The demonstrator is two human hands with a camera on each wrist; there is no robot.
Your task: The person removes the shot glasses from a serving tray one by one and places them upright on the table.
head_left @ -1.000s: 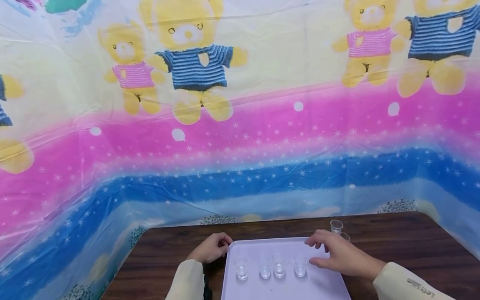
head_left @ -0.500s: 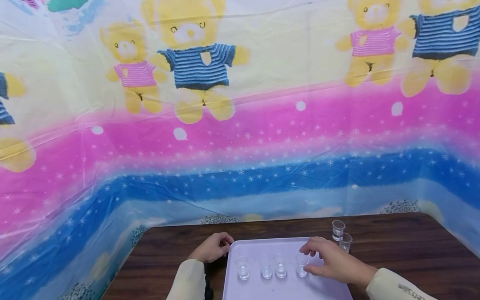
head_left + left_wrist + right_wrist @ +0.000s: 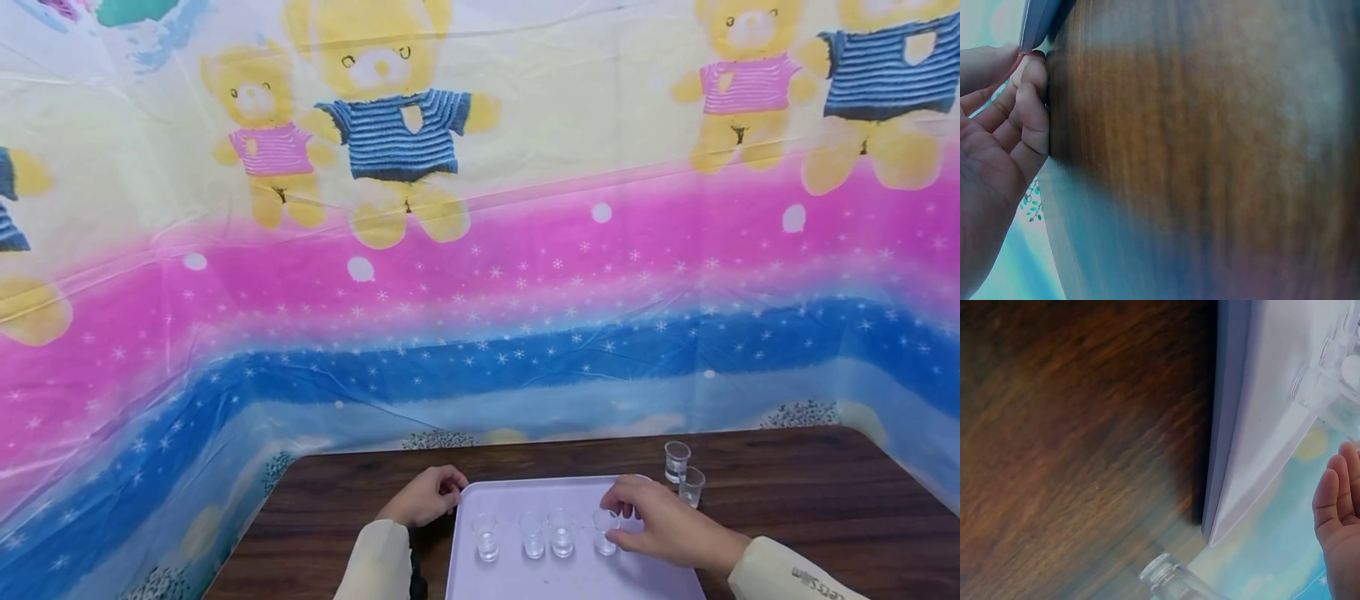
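My left hand (image 3: pixel 426 496) is at the far left corner of a pale lilac tray (image 3: pixel 585 579). In the left wrist view its thumb and curled fingers pinch the tray's edge (image 3: pixel 1035 28). My right hand (image 3: pixel 667 521) reaches over the tray's right side and holds the rightmost small clear cup (image 3: pixel 604 535) near its rim, between thumb and fingers. That cup stands upright on the tray. Left of it stand a clear cup (image 3: pixel 562 535), a second one (image 3: pixel 533 540) close by, and another (image 3: pixel 487 540) farther left. Clear liquid shows low in them.
Behind my right hand, off the tray, two more clear cups stand on the dark wooden table (image 3: pixel 337 500): a farther one (image 3: pixel 677 461) and a nearer one (image 3: pixel 692 486). A bear-printed cloth (image 3: pixel 480 333) hangs right behind the table's far edge.
My right hand has moved left and closed its fingers on the rightmost cup, uncovering the two cups behind it. My left hand stays at the tray's corner.
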